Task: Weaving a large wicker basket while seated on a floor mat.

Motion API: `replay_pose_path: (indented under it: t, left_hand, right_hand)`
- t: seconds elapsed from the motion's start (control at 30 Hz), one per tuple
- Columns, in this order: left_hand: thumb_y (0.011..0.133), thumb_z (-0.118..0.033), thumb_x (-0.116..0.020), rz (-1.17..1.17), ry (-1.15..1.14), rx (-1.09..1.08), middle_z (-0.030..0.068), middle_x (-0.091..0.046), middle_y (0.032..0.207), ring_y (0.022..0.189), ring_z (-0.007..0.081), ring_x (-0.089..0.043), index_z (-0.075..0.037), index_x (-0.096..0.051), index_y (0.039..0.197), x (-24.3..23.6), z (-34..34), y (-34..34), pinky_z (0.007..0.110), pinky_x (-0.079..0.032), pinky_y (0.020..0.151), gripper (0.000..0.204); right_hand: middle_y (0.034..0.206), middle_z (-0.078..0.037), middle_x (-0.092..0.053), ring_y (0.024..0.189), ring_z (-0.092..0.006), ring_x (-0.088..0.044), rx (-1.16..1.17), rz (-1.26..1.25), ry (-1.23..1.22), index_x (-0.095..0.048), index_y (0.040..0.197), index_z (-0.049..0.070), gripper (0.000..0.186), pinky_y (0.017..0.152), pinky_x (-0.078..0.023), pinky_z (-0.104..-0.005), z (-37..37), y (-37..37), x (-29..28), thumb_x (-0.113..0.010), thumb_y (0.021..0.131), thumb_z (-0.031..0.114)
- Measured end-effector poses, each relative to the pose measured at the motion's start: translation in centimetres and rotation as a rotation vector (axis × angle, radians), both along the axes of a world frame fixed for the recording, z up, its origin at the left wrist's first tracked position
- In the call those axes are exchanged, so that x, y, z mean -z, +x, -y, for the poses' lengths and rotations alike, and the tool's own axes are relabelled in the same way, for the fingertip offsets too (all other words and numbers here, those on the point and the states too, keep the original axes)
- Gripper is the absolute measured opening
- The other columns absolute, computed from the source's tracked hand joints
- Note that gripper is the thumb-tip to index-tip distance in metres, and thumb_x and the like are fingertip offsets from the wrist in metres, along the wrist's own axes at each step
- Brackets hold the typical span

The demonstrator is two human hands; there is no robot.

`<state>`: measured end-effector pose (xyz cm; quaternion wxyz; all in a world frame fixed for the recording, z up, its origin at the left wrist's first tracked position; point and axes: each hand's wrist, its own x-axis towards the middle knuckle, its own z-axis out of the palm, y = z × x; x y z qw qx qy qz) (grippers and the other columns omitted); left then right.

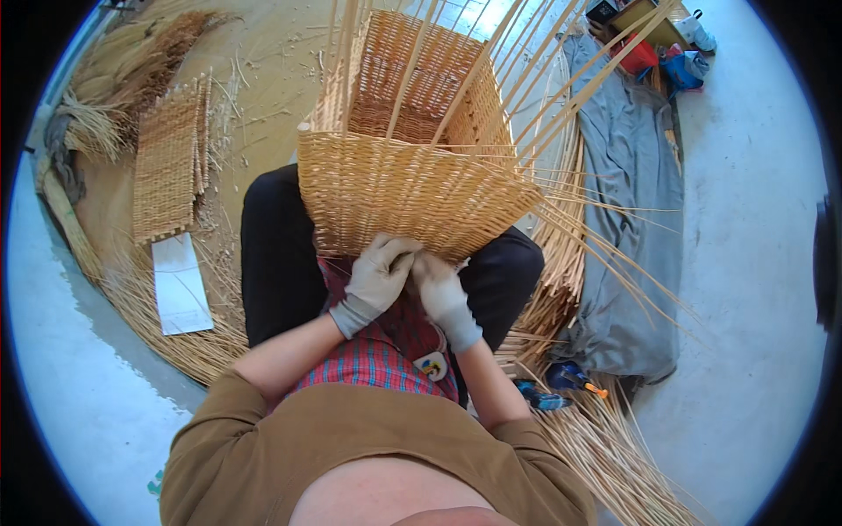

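Note:
A half-woven wicker basket (412, 188) rests tilted on my knees, its open side facing away and up. Long loose wicker stakes (478, 66) rise from its far and right sides. At the basket's near lower edge, my gloved left hand (379, 279) is closed, its fingertips pressed together. My gloved right hand (441, 294) meets it there, also closed and slightly blurred. Both hands touch or nearly touch the basket's edge. What they pinch, if anything, is hidden by the gloves.
On the left lie woven wicker panels (167, 162), a white sheet (181, 285) and bundles of wicker rods (202, 342). At right a grey cloth (627, 237) stretches beside more loose rods (605, 447). An orange-tipped tool (574, 379) lies near my right elbow.

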<state>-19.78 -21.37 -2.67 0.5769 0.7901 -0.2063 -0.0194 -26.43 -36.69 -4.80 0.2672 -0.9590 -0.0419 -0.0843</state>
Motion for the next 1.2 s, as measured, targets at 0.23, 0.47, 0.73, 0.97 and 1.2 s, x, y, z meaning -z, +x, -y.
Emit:
replay_pose_path:
  t: [0.23,0.47,0.73,0.97,1.2]
  left_hand:
    - [0.096,-0.014,-0.067,-1.346,-0.518,-0.390,0.0062,-0.072,0.101,0.086,0.0218,-0.068,-0.005,-0.067,0.109,14.9,-0.7,1.9,0.038,-0.057,0.088,0.016]
    - [0.097,-0.017,-0.067,-1.304,-0.807,-0.200,0.0056,-0.069,0.106,0.088,0.0217,-0.067,-0.008,-0.065,0.110,14.8,-2.6,3.8,0.034,-0.060,0.078,0.016]
    - [0.102,-0.021,-0.062,-1.064,-0.847,-0.326,0.0049,-0.063,0.111,0.102,0.0224,-0.064,-0.012,-0.061,0.110,0.1,-2.0,2.9,0.032,-0.057,0.075,0.012]
    - [0.092,-0.036,-0.074,-0.527,-0.198,0.372,0.0082,-0.066,0.116,0.114,0.0169,-0.061,-0.005,-0.054,0.133,-6.7,-0.1,-6.4,0.034,-0.049,0.100,0.055]
    - [0.092,-0.049,-0.071,-0.472,0.243,0.523,0.0104,-0.063,0.118,0.105,0.0189,-0.063,-0.007,-0.053,0.136,-10.3,-3.7,-5.0,0.032,-0.050,0.094,0.063]
  right_hand:
    - [0.102,-0.016,-0.068,0.097,-0.0364,-0.065,-0.449,-0.584,0.164,-0.067,0.114,0.014,0.024,0.083,-0.054,-0.0458,2.5,-9.9,-10.4,-0.065,0.090,0.020]
    - [0.114,-0.014,-0.063,0.107,-0.0364,-0.062,-0.201,-0.636,-0.194,-0.070,0.119,0.020,0.031,0.090,-0.053,-0.0445,-0.8,-10.8,-10.9,-0.058,0.091,0.021]
    - [0.114,-0.019,-0.059,0.110,-0.0373,-0.060,-0.111,-0.477,0.155,-0.064,0.122,0.009,0.058,0.094,-0.052,-0.0437,0.9,-11.1,-12.0,-0.082,0.070,0.027]
    - [0.116,-0.017,-0.058,0.103,-0.0325,-0.061,-0.092,-0.077,0.413,-0.053,0.124,0.005,0.068,0.091,-0.051,-0.0406,-1.3,-6.8,-10.8,-0.089,0.069,0.021]
    - [0.092,-0.013,-0.063,0.087,-0.0315,-0.065,-0.380,-0.513,0.386,-0.059,0.105,0.006,0.043,0.078,-0.054,-0.0400,-0.5,-2.9,-14.2,-0.086,0.074,0.020]
